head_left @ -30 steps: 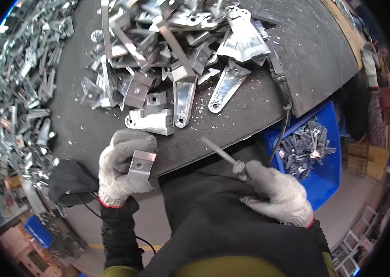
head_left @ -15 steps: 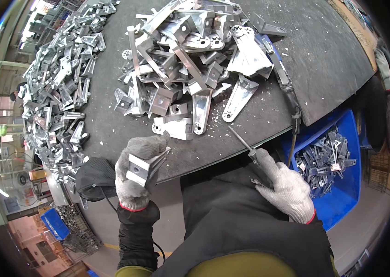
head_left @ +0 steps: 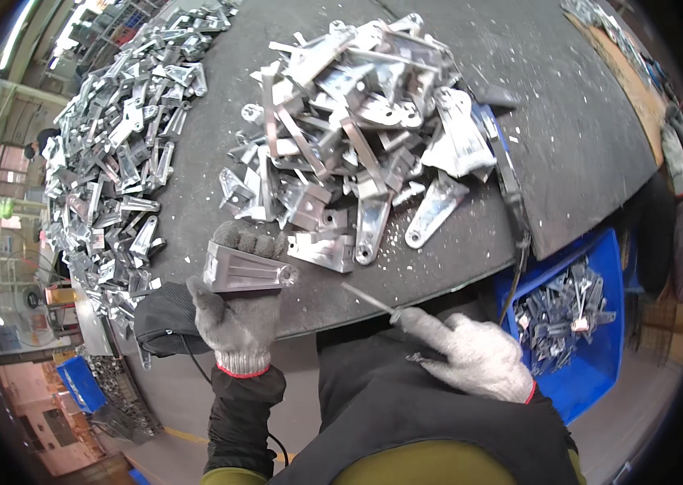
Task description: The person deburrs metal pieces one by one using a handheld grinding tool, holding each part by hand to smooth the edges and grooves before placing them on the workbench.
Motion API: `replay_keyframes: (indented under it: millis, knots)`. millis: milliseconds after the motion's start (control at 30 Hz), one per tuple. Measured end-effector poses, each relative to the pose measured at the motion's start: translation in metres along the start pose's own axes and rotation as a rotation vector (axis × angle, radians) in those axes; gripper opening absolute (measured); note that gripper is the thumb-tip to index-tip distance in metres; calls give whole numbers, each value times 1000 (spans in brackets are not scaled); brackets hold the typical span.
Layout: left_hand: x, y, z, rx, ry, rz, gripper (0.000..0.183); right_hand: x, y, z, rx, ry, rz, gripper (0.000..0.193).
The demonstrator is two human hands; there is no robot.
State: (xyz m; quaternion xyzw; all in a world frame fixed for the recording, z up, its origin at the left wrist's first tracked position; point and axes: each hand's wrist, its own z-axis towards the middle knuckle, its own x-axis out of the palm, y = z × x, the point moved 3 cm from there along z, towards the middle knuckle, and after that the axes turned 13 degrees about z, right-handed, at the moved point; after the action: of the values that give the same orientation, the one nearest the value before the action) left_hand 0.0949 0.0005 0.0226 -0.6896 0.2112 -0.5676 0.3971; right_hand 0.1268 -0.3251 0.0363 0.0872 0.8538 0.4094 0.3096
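My left hand [head_left: 243,323], in a grey knit glove with a red-edged cuff, is closed round a silver cast-metal bracket [head_left: 251,271]. The bracket lies lengthwise across the fingers, its holed narrow end to the right. My right hand [head_left: 475,352], gloved alike, grips a thin file [head_left: 370,299] whose bare shaft slants up and left, apart from the bracket. The file's handle is mostly covered by the fingers. Just beyond both hands, a heap of similar brackets [head_left: 370,153] covers the middle of the dark worktable [head_left: 576,129].
Another long heap of brackets [head_left: 115,162] runs along the left. A blue bin [head_left: 600,368] with metal parts stands low at right. A long dark tool [head_left: 507,174] with a hose lies right of the middle heap. Another person's gloved hand [head_left: 673,153] shows far right. A black mesh bag [head_left: 165,319] sits beside my left hand.
My left hand has turned the bracket from end-on to lengthwise, with its long ribbed side now showing. My right hand and the file have shifted left and lower. The whole view has moved slightly.
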Motion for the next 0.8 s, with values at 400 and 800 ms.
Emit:
replay_keyframes:
  millis: [400,800]
  knots:
    - [161,-42,133,1158,94,1540,65,-14,44,45,-190,-130,8,70]
    - [-158,-178,84,-539,-771,2615,71,-31,45,68,-188,75,-31,83]
